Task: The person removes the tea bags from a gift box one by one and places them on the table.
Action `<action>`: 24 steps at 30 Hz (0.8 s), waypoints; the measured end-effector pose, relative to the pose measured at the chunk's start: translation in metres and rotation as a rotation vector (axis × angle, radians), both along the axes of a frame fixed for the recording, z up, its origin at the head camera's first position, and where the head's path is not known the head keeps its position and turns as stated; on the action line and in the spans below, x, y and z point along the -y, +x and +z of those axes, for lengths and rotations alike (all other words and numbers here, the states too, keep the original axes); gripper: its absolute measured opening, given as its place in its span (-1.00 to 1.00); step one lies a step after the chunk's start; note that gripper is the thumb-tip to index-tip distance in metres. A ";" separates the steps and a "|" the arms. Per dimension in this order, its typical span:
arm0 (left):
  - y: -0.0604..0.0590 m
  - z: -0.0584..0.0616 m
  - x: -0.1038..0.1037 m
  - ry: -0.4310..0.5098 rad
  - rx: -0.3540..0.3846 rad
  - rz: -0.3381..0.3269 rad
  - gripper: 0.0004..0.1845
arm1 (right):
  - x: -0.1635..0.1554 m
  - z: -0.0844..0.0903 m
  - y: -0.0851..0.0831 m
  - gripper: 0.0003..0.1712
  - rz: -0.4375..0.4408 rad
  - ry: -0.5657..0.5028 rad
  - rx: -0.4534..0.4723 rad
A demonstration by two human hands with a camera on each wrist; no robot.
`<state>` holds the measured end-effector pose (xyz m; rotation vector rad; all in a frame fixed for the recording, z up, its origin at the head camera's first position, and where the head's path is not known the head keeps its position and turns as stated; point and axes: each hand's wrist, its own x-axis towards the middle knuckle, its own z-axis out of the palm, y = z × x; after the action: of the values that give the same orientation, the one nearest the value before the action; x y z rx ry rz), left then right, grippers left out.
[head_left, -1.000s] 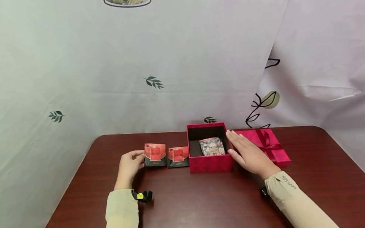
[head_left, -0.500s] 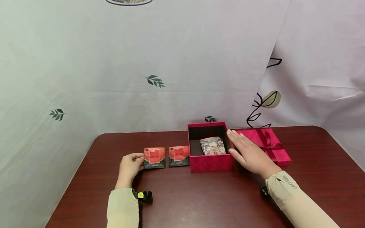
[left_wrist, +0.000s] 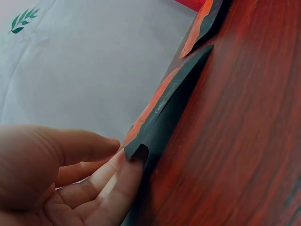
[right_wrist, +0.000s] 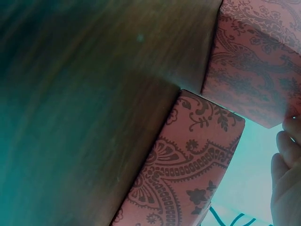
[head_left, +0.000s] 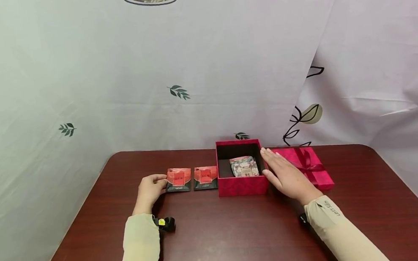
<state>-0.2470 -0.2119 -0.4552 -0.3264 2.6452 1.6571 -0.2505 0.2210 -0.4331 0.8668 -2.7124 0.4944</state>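
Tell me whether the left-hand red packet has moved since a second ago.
Yes. The left packet, its edge held by the left hand, has dropped from tilted to flat on the table, level with the second packet.

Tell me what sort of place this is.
Probably a staged recording booth, not a home: a bare wooden table walled in by hung printed sheets, with only a red gift box, its lid and packets set out.

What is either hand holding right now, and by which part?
The left hand pinches the near-left corner of the left red sachet. The right hand rests flat against the red box, gripping nothing.
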 end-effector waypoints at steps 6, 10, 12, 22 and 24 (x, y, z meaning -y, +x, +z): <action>0.000 0.004 0.001 -0.057 -0.014 -0.007 -0.67 | 0.000 0.001 0.001 -0.26 -0.001 0.001 0.000; 0.000 0.004 0.001 -0.102 -0.023 -0.003 -0.67 | 0.001 0.001 0.001 -0.26 0.000 0.034 -0.023; 0.000 0.004 0.001 -0.123 -0.024 -0.002 -0.67 | 0.001 0.002 0.001 -0.25 -0.001 0.063 -0.041; 0.000 0.008 -0.002 -0.214 -0.037 -0.013 -0.66 | 0.000 0.007 0.001 -0.25 0.012 0.138 -0.079; 0.001 0.010 -0.002 -0.237 -0.051 -0.018 -0.66 | 0.000 0.008 0.001 -0.25 0.016 0.137 -0.084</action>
<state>-0.2462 -0.2096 -0.4454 -0.2632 2.8775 1.3659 -0.2492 0.2207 -0.4251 0.9221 -2.6889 0.2704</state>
